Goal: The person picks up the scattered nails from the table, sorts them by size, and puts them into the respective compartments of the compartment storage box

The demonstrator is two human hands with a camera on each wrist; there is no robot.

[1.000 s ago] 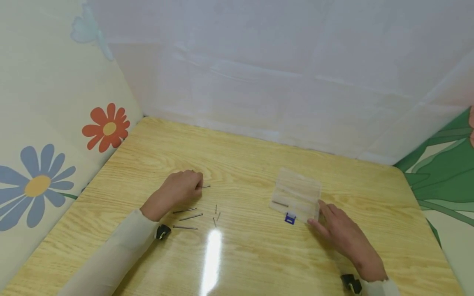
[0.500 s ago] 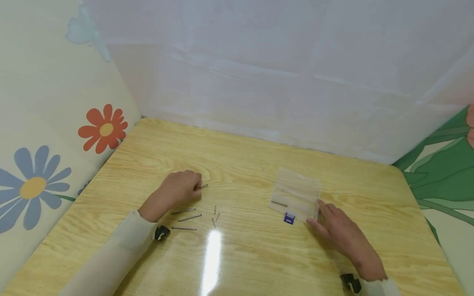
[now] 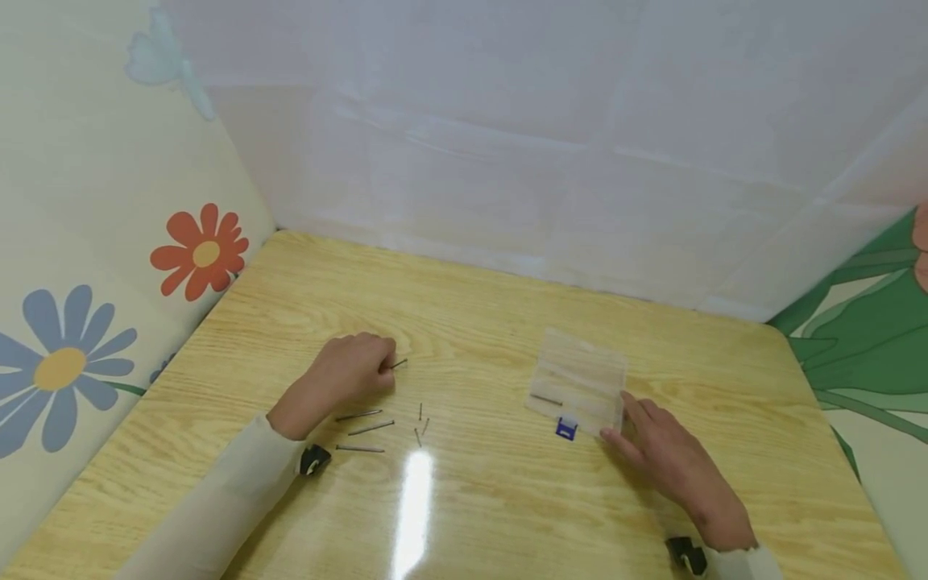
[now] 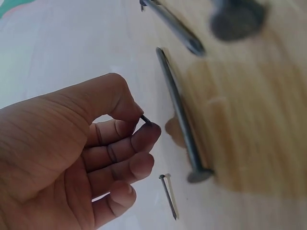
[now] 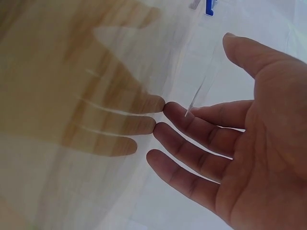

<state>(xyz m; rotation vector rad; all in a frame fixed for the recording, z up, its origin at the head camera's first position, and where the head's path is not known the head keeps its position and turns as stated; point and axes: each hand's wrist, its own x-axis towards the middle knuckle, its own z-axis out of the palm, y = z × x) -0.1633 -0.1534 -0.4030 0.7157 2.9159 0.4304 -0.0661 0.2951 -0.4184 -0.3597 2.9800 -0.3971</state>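
My left hand (image 3: 344,374) pinches a nail (image 3: 400,363) between thumb and fingertips, low over the table. In the left wrist view, only a short dark end of that nail (image 4: 147,119) pokes out from the pinch; the fingers hide the rest. To the right lies a clear plastic box (image 3: 580,372) with a single nail (image 3: 547,399) inside. A blue latch (image 3: 566,428) sticks out from its front side. My right hand (image 3: 674,467) rests against the box's right side, fingers extended. In the right wrist view, the index finger touches a transparent edge (image 5: 195,96).
Three longer nails (image 3: 371,428) lie in front of my left hand. Three small nails (image 3: 420,412) are grouped just right of them. The wood-grain table (image 3: 478,499) meets a white sheet (image 3: 464,177) at the back and flower-printed walls at both sides.
The nail at my left fingertips has tilted and now shows a little less of its length. My right hand stays at the box; the loose nails lie as before.
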